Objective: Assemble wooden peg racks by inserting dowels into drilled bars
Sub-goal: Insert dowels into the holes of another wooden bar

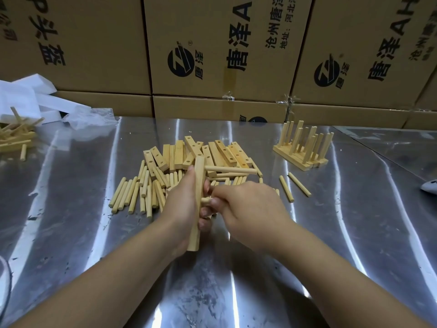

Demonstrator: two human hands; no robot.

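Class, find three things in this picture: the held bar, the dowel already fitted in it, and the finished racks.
Held bar [196, 214]: head view, middle of its face.
Fitted dowel [231, 170]: head view, mid-shaft.
Finished racks [312, 147]: head view, an upright peg.

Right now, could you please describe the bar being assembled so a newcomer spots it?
On the steel table, before the heap of loose bars, the left hand grips one bar. Unlike the heap's bars, it carries a dowel jutting sideways, with the right hand pinching a second dowel.
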